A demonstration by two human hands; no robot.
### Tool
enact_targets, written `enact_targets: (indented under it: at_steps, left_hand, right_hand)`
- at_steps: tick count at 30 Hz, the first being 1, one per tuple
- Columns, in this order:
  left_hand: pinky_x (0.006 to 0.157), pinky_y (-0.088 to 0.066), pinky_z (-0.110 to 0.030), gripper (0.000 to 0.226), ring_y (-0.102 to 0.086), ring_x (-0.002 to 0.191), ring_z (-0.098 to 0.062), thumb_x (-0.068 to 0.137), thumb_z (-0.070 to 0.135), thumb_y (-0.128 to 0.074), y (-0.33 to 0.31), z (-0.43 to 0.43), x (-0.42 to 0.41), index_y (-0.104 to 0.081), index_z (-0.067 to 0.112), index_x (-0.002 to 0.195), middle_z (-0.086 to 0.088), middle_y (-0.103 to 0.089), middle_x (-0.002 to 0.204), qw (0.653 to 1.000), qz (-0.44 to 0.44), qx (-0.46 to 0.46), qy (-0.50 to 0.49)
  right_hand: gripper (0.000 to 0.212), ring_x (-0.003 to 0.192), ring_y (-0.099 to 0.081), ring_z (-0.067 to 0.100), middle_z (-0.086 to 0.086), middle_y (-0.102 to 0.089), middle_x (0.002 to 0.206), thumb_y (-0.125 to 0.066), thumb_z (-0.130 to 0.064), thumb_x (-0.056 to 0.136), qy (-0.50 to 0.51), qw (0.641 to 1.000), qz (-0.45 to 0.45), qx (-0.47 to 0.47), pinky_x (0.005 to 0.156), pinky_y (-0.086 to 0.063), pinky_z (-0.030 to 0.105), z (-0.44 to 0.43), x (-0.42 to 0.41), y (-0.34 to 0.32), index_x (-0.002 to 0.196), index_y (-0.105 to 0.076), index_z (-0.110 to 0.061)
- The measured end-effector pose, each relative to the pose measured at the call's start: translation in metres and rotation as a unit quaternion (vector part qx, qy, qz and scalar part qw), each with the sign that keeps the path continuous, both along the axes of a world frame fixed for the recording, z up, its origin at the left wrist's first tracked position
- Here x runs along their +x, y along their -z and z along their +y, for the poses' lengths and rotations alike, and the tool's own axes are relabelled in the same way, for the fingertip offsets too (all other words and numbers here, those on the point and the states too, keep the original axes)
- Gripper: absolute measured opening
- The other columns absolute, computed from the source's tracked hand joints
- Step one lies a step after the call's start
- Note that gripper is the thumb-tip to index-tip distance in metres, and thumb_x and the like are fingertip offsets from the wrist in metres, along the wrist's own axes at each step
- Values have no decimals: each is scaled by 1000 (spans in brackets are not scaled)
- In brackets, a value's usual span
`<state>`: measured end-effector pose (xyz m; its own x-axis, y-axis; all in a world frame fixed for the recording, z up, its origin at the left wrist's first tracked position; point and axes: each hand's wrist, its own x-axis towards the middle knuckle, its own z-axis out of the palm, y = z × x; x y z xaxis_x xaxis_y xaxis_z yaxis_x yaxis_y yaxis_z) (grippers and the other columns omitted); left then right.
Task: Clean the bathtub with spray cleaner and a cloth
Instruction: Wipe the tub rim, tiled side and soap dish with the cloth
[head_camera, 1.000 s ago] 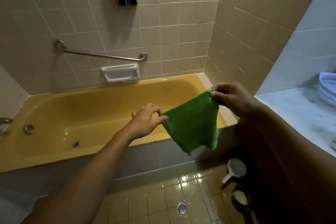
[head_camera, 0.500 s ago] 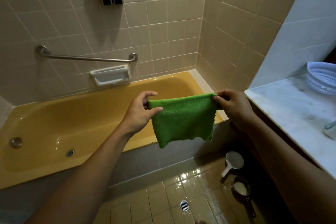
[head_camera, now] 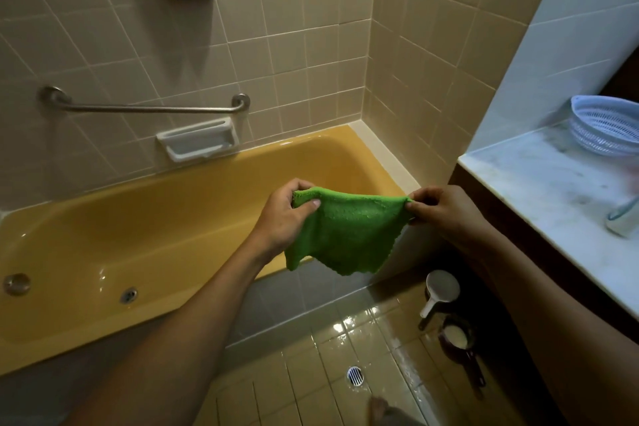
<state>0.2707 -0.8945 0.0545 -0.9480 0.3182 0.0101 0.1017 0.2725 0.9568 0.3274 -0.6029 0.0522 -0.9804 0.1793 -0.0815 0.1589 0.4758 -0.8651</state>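
Tiled bathroom, yellow tub (head_camera: 173, 218) below and to the left. The cloth (head_camera: 349, 235) is held up over the tub's near rim, top edge stretched sideways. One corner is gripped by the left hand (head_camera: 283, 218), the other pinched by the right hand (head_camera: 446, 214). The tub's inside is probably reached soonest from the left hand.

One cloth (head_camera: 349, 232), one bathtub (head_camera: 138, 218)
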Motion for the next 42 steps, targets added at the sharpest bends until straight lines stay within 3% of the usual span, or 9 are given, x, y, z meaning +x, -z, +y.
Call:
enact_targets:
  at_steps: [3,8,12,17,21,26,30,37,42]
  left_hand:
    - [82,-55,-45,5,-62,91,-19,99,15,-66,-4,18,-5,-67,19,102,-6,-67,101,999,7,-18,29]
    - [85,-54,-38,11,-64,96,-13,96,16,-69,-12,52,-20,-72,25,102,6,-69,100,979,37,-129,150]
    - [85,-56,-36,11,-66,95,-10,93,20,-75,-7,60,-42,-74,29,99,10,-71,98,977,23,-168,128]
    - [83,-61,-42,7,-70,90,-14,86,26,-81,7,46,-71,-78,31,90,10,-75,89,983,-22,-171,64]
    - [78,-55,-30,10,-69,93,-14,87,18,-79,15,44,-77,-80,27,91,9,-76,89,989,-55,-123,55]
    - [84,-55,-31,14,-68,94,-12,91,14,-76,23,38,-85,-82,25,96,7,-77,93,988,-60,-113,89]
    - [84,-52,-29,16,-68,95,-11,92,11,-73,27,24,-94,-81,24,98,8,-76,93,989,-52,-98,95]
    - [94,-54,-34,36,-65,108,-9,93,12,-73,67,-34,-104,-70,26,126,8,-71,115,977,-73,-93,177]
    - [85,-41,-29,7,-54,107,-13,97,20,-69,104,-45,-107,-68,25,101,5,-62,113,967,-67,-160,188]
  right_hand:
    - [9,89,-72,13,1,-73,95,-74,-14,91,-33,992,-47,114,78,-56,29,9,-11,5,97,-71,-19]
    - [72,136,-41,2,-16,-46,146,-82,-46,81,-211,972,-12,101,112,-34,28,-3,-35,11,144,-53,-28]
    - [22,100,-65,-2,-23,-71,99,-83,-40,81,-235,971,13,48,86,-51,28,-13,-65,33,90,-72,-24]
    - [28,68,-63,8,-6,-67,71,-88,-28,78,-235,972,1,-28,60,-48,23,-2,-92,48,78,-64,-14]
    - [33,69,-60,10,-6,-64,74,-90,-33,74,-248,969,-13,0,61,-49,28,0,-107,56,79,-60,-20]
    - [50,87,-68,11,-5,-72,97,-76,-55,83,-290,953,-65,51,73,-58,26,-10,-111,42,128,-65,-35]
    - [6,85,-65,19,-4,-71,88,-72,-38,93,-257,963,-36,76,77,-56,45,-34,-112,40,96,-76,-35]
    - [24,78,-65,28,12,-68,84,-65,-41,94,-151,988,-19,-17,71,-52,50,-88,-93,38,87,-73,-20]
    - [21,90,-69,35,15,-73,91,-68,-32,97,-92,994,-40,-45,84,-56,58,-111,-75,49,95,-76,-13]
